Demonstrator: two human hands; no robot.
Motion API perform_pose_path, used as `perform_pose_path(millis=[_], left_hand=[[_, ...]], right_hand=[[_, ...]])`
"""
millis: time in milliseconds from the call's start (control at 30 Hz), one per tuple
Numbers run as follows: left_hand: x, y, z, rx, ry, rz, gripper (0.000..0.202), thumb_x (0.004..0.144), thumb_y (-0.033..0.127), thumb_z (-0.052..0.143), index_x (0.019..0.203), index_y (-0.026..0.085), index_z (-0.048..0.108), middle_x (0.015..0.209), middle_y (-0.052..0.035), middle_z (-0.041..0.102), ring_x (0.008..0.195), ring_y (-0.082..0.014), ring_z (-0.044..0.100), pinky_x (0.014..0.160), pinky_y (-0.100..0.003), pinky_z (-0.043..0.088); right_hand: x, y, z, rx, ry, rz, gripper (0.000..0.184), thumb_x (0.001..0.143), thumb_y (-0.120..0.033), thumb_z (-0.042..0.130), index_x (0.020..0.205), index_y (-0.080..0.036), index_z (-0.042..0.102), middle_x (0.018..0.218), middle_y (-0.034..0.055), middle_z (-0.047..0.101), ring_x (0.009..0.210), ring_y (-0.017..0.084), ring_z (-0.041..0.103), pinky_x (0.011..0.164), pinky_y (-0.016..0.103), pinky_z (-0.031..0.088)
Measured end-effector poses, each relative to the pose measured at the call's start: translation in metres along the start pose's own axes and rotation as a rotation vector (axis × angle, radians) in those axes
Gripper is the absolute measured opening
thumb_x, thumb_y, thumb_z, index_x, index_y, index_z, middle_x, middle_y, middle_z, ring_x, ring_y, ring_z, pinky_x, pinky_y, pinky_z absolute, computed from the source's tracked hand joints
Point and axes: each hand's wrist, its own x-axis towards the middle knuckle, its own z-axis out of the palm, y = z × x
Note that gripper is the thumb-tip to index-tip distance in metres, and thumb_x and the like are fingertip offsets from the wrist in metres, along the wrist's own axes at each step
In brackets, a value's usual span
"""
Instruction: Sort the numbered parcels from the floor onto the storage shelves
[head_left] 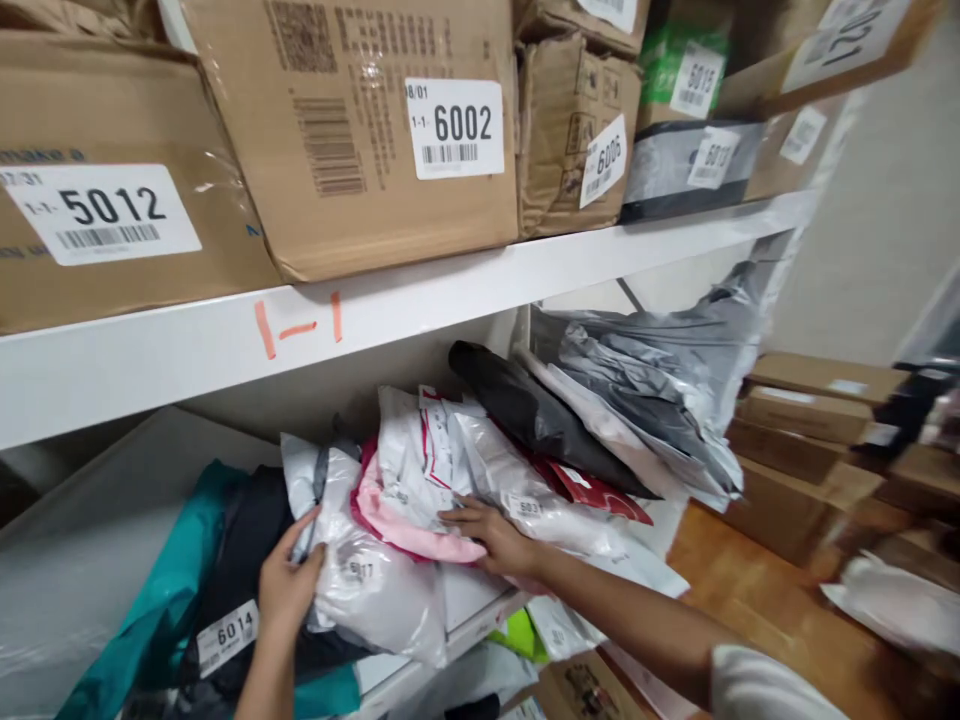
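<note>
My left hand (289,585) is at the left edge of a white plastic mailer bag (382,605) labelled 6017, thumb on its front and forefinger against a narrow grey-white bag (300,470) beside it. The other left fingers are mostly hidden. My right hand (499,540) lies with fingers stretched over a pink bag (409,530) and the white bag (405,450) resting against it. To the right of these leans a white bag labelled 6031 (487,460). Left of my left hand sits a black bag (247,540) labelled 6014, next to a teal bag (176,560).
Above my hands runs a white shelf beam (420,290) marked 1-1, bearing cardboard boxes such as 6002 (375,190) and 5012 (112,130). Black (547,410) and grey bags (652,380) lean to the right. More boxes (787,500) stand on the floor beyond.
</note>
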Motion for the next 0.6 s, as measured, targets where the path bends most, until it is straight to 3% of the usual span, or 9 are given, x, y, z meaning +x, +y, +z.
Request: perform_pose_path(millis=[100,167,233,300,333,400,467,500,600], left_hand=[[0.005,0.018,-0.026,0.249,-0.065,-0.079,0.052,0.072,0.035,0.062,0.120,0.015,0.071,0.102,-0.0140,0.072,0.108,-0.0358,0.065,0.099,-0.049,0.050],[-0.006,0.047,-0.024,0.512,0.089,0.043,0.051,0.079,0.041,0.058,0.117,0.010,0.073,0.116,-0.0233,0.065,0.120,-0.0429,0.056,0.105,-0.058,0.042],[-0.024,0.085,-0.005,0.670,0.265,0.348,0.059,0.090,0.050,0.046,0.125,0.008,0.068,0.141,-0.0279,0.048,0.133,-0.0435,0.043,0.111,-0.059,0.033],[-0.037,0.121,0.030,0.756,0.112,0.543,0.065,0.095,0.054,0.038,0.136,0.008,0.059,0.147,-0.0267,0.043,0.136,-0.0387,0.041,0.112,-0.054,0.034],[-0.038,0.135,0.050,0.844,-0.006,0.526,0.067,0.094,0.056,0.039,0.138,0.009,0.057,0.147,-0.0261,0.044,0.137,-0.0399,0.041,0.112,-0.056,0.033],[-0.027,0.152,0.088,1.044,-0.149,0.332,0.078,0.089,0.063,0.048,0.144,0.007,0.050,0.148,-0.0299,0.042,0.139,-0.0480,0.036,0.110,-0.067,0.026],[-0.006,0.154,0.115,1.099,-0.273,0.127,0.090,0.081,0.067,0.059,0.143,0.003,0.047,0.142,-0.0338,0.048,0.133,-0.0501,0.044,0.108,-0.066,0.029],[0.005,0.151,0.125,1.070,-0.340,0.061,0.088,0.078,0.065,0.063,0.139,0.003,0.051,0.136,-0.0331,0.054,0.128,-0.0484,0.050,0.107,-0.062,0.034],[0.019,0.141,0.143,0.954,-0.430,-0.009,0.065,0.078,0.053,0.067,0.126,0.009,0.061,0.124,-0.0253,0.065,0.114,-0.0401,0.062,0.094,-0.046,0.048]], right_hand=[[0.024,-0.002,0.015,-0.015,0.050,-0.036,0.033,0.082,-0.024,0.053,0.107,-0.019,0.072,0.124,0.0120,0.070,0.119,0.025,0.064,0.119,0.049,0.030],[0.025,-0.009,0.020,-0.107,0.022,0.008,0.038,0.081,-0.022,0.056,0.116,-0.019,0.069,0.131,0.0123,0.066,0.130,0.028,0.056,0.118,0.053,0.029],[0.009,-0.021,0.023,-0.233,0.009,0.003,0.055,0.080,-0.024,0.060,0.135,-0.015,0.057,0.142,0.0151,0.057,0.142,0.033,0.041,0.117,0.057,0.029],[-0.027,-0.033,0.024,-0.370,0.098,-0.125,0.068,0.083,-0.026,0.061,0.147,-0.014,0.043,0.145,0.0172,0.054,0.143,0.033,0.038,0.115,0.055,0.034],[-0.050,-0.037,0.023,-0.443,0.202,-0.192,0.069,0.084,-0.027,0.062,0.148,-0.016,0.040,0.142,0.0171,0.056,0.140,0.031,0.042,0.113,0.052,0.038],[-0.100,-0.034,0.016,-0.582,0.486,-0.189,0.068,0.082,-0.032,0.068,0.144,-0.020,0.043,0.132,0.0164,0.061,0.130,0.031,0.051,0.106,0.050,0.044],[-0.146,-0.017,0.002,-0.654,0.692,0.088,0.076,0.074,-0.041,0.077,0.140,-0.017,0.047,0.129,0.0212,0.059,0.123,0.038,0.054,0.100,0.056,0.046],[-0.164,-0.004,-0.008,-0.634,0.674,0.247,0.081,0.070,-0.044,0.079,0.138,-0.013,0.048,0.128,0.0245,0.058,0.121,0.041,0.054,0.098,0.059,0.046],[-0.189,0.041,-0.040,-0.380,0.369,0.634,0.083,0.062,-0.046,0.080,0.130,-0.004,0.056,0.127,0.0300,0.059,0.119,0.048,0.054,0.100,0.064,0.042]])
